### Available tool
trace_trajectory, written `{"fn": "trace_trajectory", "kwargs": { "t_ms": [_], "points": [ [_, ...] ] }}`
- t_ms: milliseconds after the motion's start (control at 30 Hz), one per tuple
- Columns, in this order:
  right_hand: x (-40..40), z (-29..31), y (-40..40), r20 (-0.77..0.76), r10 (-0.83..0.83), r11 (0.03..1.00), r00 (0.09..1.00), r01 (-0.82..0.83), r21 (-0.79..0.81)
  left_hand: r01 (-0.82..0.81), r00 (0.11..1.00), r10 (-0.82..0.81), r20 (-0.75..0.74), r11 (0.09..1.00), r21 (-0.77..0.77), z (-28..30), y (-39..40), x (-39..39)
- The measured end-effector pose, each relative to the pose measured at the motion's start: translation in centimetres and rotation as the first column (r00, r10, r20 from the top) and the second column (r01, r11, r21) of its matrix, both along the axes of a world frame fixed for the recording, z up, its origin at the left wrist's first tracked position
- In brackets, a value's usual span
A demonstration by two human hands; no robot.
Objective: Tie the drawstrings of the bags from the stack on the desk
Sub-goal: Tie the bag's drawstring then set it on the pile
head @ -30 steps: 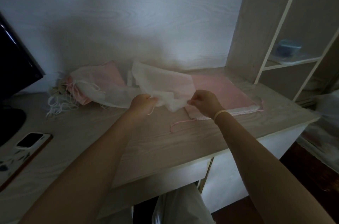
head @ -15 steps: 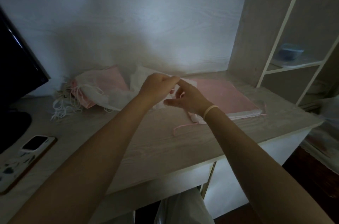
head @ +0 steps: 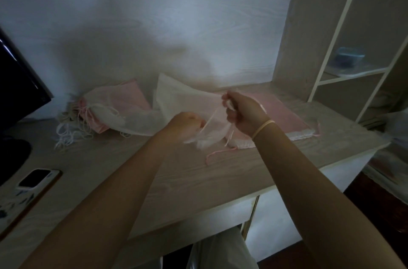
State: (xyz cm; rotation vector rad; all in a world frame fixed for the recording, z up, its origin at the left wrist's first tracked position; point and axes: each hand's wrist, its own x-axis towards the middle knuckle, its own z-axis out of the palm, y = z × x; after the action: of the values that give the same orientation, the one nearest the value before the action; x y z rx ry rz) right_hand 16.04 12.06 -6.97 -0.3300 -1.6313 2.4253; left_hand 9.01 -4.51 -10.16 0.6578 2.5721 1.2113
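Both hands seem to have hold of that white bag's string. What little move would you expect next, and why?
Probably pulling the hands apart to draw the knot snug. The left hand and right hand each pinch the drawstring stretched between them at the white bag mouth, which looks gathered; no finished knot shows.

Home study corner: my wood-grain desk [head: 198,178] against a white wall, monitor [head: 19,83] at its left edge, phone [head: 36,177] nearby, open shelving unit [head: 344,52] at right.
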Motion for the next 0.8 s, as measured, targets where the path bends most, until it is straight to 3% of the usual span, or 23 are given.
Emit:
{"fn": "trace_trajectory", "kwargs": {
  "t_ms": [67,167,200,233,300,333,367,467,500,567,700,800],
  "points": [
    [-0.5,0.1,1.7,0.024,-0.194,0.977,0.981,0.195,-0.089,0.072,0.997,-0.075,-0.028,0.994,-0.082,-0.7,-0.3,0.4],
    [-0.9,-0.5,3.7,0.067,-0.280,0.953,0.958,0.285,-0.099,0.155,0.976,-0.180,-0.120,0.969,-0.192,-1.0,-0.4,0.5],
    [-1.0,-0.7,4.3,0.115,-0.309,0.951,0.944,0.307,0.035,0.146,0.973,-0.175,-0.149,0.971,-0.191,-1.1,-0.2,0.5],
    [-1.0,-1.0,4.6,0.172,-0.344,0.918,0.923,0.292,0.269,0.121,0.974,-0.152,-0.170,0.977,-0.178,-1.2,-0.1,0.4],
    [-0.6,-1.4,4.7,0.198,-0.462,0.654,0.864,0.182,0.734,0.084,0.975,-0.116,-0.191,0.983,-0.163,-1.2,0.2,0.3],
    [-0.1,-1.3,4.4,0.133,-0.490,0.513,0.862,0.161,0.843,0.082,0.973,-0.116,-0.197,0.982,-0.171,-1.2,0.4,0.3],
    [0.5,-1.1,4.0,0.065,-0.460,0.430,0.886,0.159,0.889,0.083,0.973,-0.118,-0.196,0.980,-0.179,-1.1,0.6,0.4],
    [2.0,-0.9,2.2,0.082,-0.155,0.363,0.984,-0.020,0.931,0.101,0.979,-0.135,-0.154,0.973,-0.207,-0.7,1.0,0.7],
    [2.2,-1.0,1.4,0.156,-0.049,0.270,0.987,-0.137,0.953,0.117,0.978,-0.151,-0.143,0.967,-0.225,-0.6,1.0,0.8],
    [2.3,-1.9,0.4,0.263,0.007,0.038,0.965,-0.263,0.964,0.153,0.967,-0.203,-0.153,0.945,-0.290,-0.2,1.1,1.1],
    [1.8,-4.7,-1.1,0.137,-0.080,-0.265,0.987,-0.154,0.952,0.119,0.944,-0.217,-0.248,0.926,-0.360,-0.1,1.2,1.7],
    [1.6,-6.0,-1.7,0.012,-0.093,-0.386,0.996,-0.048,0.921,0.104,0.946,-0.198,-0.258,0.936,-0.337,-0.4,1.2,1.5]
  ]
}}
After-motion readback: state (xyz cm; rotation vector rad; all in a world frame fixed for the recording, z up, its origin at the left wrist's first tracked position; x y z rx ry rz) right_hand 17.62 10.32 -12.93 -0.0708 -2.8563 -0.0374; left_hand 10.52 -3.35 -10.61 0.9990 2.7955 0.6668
